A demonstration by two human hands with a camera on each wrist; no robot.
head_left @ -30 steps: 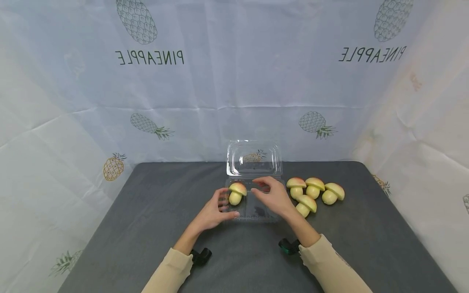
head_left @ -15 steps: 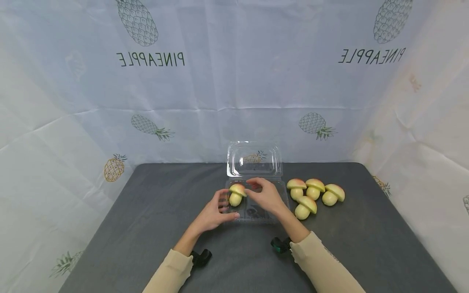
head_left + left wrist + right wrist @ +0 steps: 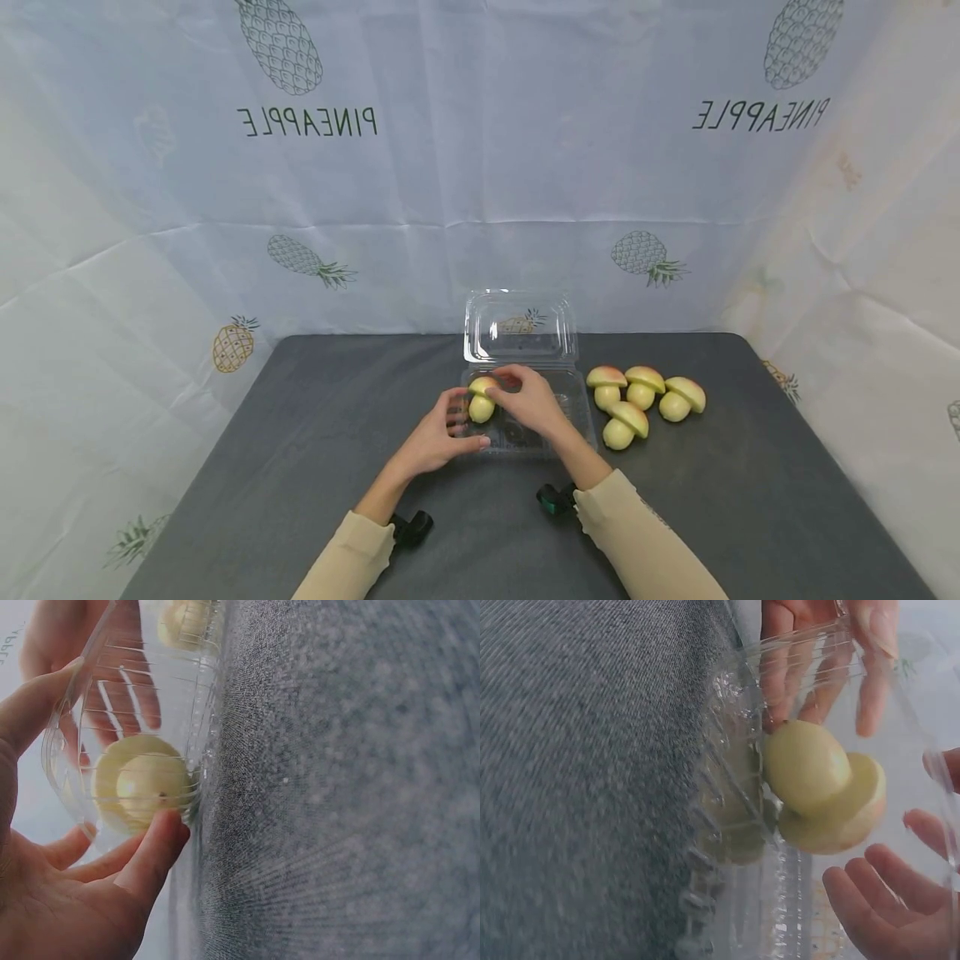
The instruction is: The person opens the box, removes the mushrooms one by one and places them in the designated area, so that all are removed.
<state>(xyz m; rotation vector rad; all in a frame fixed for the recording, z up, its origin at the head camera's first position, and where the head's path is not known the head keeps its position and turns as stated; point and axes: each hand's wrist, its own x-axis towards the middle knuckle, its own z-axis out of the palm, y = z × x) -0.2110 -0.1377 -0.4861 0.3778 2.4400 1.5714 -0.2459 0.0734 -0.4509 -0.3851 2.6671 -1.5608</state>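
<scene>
A clear plastic clamshell container [image 3: 573,408] stands on the table with its lid [image 3: 520,329] raised behind. In its left part lies a yellow mushroom-shaped piece [image 3: 481,410] with a reddish cap top. My left hand [image 3: 435,433] grips the container's left side, thumb over the front rim and fingers against the outer wall. That mushroom [image 3: 146,784] shows through the clear wall in the left wrist view. My right hand [image 3: 528,402] reaches over the container, fingers spread around the cap. In the right wrist view, a narrow gap shows between its fingers [image 3: 889,881] and the mushroom.
Several similar yellow mushrooms [image 3: 643,387] lie in a loose group on the table, just right of the container. The dark grey cloth-covered table [image 3: 337,400] meets a pale pineapple-print curtain [image 3: 465,167] behind. Both wrists carry small black cameras [image 3: 412,527].
My right hand has moved left over the container, from its right half to the mushroom on the left. The left hand has stayed in place, and so has the group of mushrooms.
</scene>
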